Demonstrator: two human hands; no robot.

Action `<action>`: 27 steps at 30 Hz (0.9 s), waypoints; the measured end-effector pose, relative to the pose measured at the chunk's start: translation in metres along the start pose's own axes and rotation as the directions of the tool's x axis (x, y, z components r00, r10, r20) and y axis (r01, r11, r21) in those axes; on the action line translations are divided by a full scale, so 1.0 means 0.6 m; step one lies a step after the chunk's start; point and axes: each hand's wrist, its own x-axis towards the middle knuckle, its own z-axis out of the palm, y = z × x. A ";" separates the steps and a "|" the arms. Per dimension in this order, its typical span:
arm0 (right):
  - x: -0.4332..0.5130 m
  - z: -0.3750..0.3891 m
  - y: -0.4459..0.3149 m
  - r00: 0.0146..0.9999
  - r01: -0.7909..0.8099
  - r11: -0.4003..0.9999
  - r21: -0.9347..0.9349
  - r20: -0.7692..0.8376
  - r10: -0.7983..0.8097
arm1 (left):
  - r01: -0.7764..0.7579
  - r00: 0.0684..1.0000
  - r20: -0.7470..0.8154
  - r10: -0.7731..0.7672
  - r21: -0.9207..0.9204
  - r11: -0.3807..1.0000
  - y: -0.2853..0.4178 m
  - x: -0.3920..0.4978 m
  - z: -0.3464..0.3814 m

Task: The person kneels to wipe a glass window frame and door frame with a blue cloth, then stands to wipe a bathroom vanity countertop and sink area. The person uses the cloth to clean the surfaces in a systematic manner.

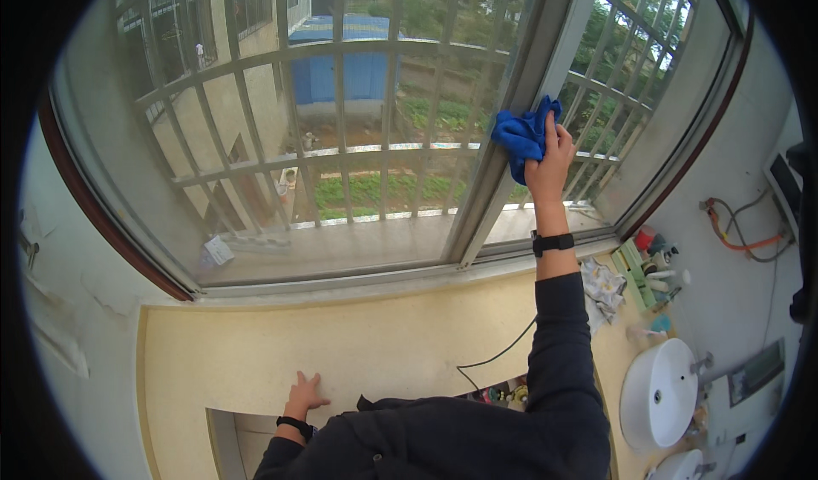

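Note:
A crumpled blue cloth (525, 136) is in my right hand (551, 167), pressed against the metal frame (489, 183) where the sliding window panes meet. My right arm reaches up and forward, with a black band on the wrist. Low on the left, my left hand (305, 393) rests with spread fingers on the pale yellow countertop (358, 339) and holds nothing. The large window pane (383, 116) lies ahead, with metal bars (339, 100) behind the glass.
A patterned cloth (602, 291) lies beside a green rack (632, 272) of bottles at the right. Farther down stands a white basin (661, 394) with a tap (702, 364). A dark cable (495, 357) crosses the counter. Cut-outs open in its near edge.

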 end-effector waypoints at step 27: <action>-0.129 0.034 -0.024 0.999 -0.033 0.998 -0.054 0.014 0.034 | -0.054 0.998 0.026 0.053 0.022 0.998 -0.011 0.009 -0.003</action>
